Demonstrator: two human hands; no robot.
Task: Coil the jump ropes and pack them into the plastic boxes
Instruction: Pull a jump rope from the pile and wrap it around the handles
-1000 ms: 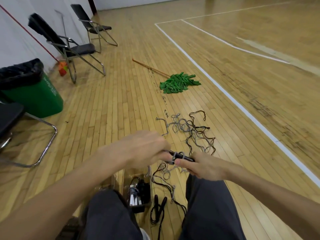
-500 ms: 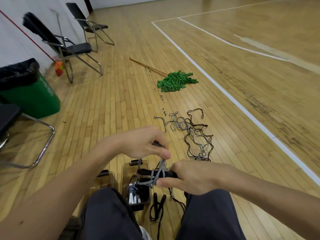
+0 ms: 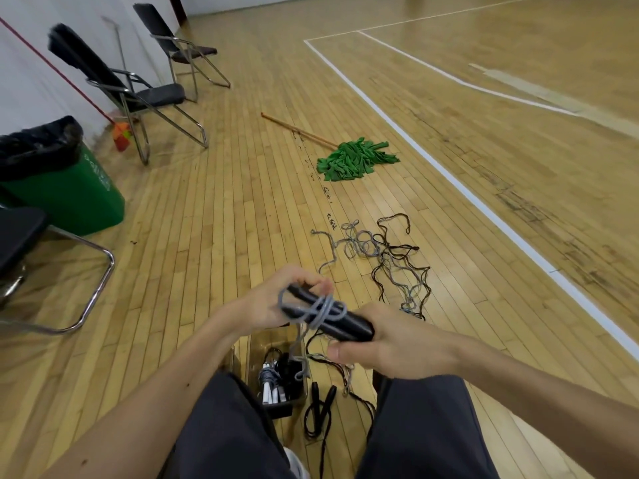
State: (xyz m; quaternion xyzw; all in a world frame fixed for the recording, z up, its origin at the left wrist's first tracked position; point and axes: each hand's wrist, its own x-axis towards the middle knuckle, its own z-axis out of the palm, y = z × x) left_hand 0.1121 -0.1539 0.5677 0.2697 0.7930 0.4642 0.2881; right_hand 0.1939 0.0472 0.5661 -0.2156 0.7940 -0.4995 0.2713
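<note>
I hold a pair of black jump rope handles level above my knees, with grey cord wound round their middle. My right hand grips the handles' right end. My left hand holds the left end and pinches the cord there. A loose tail of the grey cord hangs down into a clear plastic box on the floor between my legs, which holds coiled ropes with white handles. Another black rope lies on the floor right of the box. Grey and dark ropes sprawl tangled ahead.
A green mop with a wooden stick lies further out. A green bin with a black liner stands at the left, with folding chairs behind it and one beside me. White court lines cross the wooden floor on the right.
The wrapped handles have risen and turned to lie more across my view. My left hand has come round to the handles' left end, laying more grey cord over them.
</note>
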